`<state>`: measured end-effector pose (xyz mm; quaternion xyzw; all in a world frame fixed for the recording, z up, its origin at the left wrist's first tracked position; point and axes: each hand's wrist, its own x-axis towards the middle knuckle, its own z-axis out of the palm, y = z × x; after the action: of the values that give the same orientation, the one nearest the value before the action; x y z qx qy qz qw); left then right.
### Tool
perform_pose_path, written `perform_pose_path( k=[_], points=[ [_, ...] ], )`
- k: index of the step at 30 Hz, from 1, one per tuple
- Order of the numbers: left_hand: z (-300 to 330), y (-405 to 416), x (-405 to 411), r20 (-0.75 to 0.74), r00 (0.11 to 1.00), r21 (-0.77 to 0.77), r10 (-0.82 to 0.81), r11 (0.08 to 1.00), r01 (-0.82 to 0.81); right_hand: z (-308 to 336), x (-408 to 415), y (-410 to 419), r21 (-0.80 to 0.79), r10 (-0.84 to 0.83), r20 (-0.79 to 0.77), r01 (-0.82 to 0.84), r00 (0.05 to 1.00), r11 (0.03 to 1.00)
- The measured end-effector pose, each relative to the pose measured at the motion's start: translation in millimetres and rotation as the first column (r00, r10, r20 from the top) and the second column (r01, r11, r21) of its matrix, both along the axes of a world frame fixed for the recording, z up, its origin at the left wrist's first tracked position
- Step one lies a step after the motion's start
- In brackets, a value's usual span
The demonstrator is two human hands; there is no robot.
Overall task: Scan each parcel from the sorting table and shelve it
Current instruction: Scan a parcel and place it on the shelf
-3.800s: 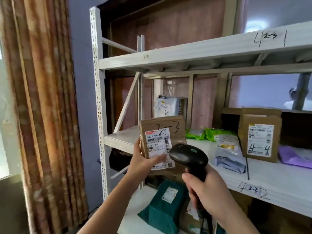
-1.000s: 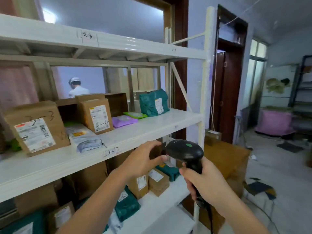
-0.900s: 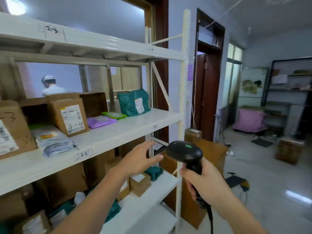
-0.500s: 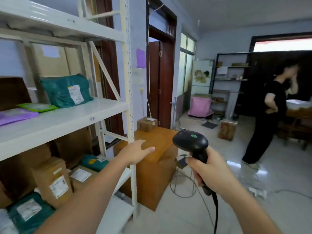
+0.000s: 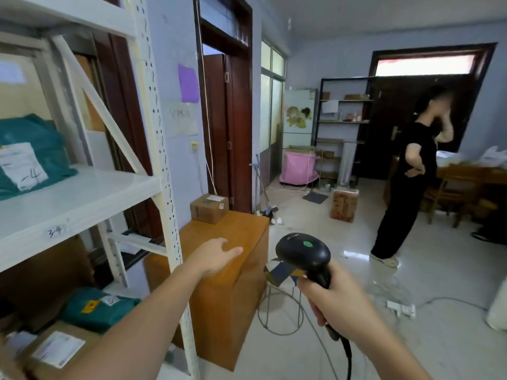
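My right hand (image 5: 336, 304) grips the handle of a black barcode scanner (image 5: 303, 252) with a green dot on top, its cable hanging down. My left hand (image 5: 215, 256) reaches forward empty, fingers loosely extended, in front of a wooden cabinet (image 5: 227, 272). A small cardboard parcel (image 5: 209, 208) sits on that cabinet's far end. The white shelf rack (image 5: 71, 198) is at the left, with a teal bag parcel (image 5: 30, 156) on the middle board. Below lie another teal bag (image 5: 96, 307) and a labelled cardboard box (image 5: 56, 349).
A person in black (image 5: 408, 182) stands on the tiled floor at the right. A wire stool (image 5: 279, 303) stands beside the cabinet. A power strip (image 5: 400, 308) and cables lie on the floor. A wooden table with chairs (image 5: 466, 185) is at the far right, a box (image 5: 344, 205) stands mid-floor.
The cardboard parcel held 3.8 s ago now stands on the shelf, out of view. My view has swung right from the rack toward the room; my left hand is empty.
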<state>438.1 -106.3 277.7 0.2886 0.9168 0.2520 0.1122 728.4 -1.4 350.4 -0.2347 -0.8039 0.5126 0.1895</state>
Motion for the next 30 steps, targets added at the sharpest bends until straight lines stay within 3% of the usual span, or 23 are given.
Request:
perform_pose_path(
  k=[13, 22, 30],
  points=[
    [-37, 162, -173, 0.045, 0.996, -0.106, -0.075, 0.991, 0.079, -29, -174, 152, -0.048, -0.051, 0.089, 0.055, 0.995, 0.997],
    [-46, 289, -302, 0.096, 0.995, -0.116, 0.026, 0.993, -0.015, -36, -318, 308, 0.001, -0.003, 0.139, 0.003, 0.990, 1.000],
    [-59, 329, -417, 0.132, 0.980, -0.152, 0.148, 0.980, -0.127, -50, -453, 392, -0.021, 0.112, 0.137, -0.110, 0.984, 0.994]
  ],
)
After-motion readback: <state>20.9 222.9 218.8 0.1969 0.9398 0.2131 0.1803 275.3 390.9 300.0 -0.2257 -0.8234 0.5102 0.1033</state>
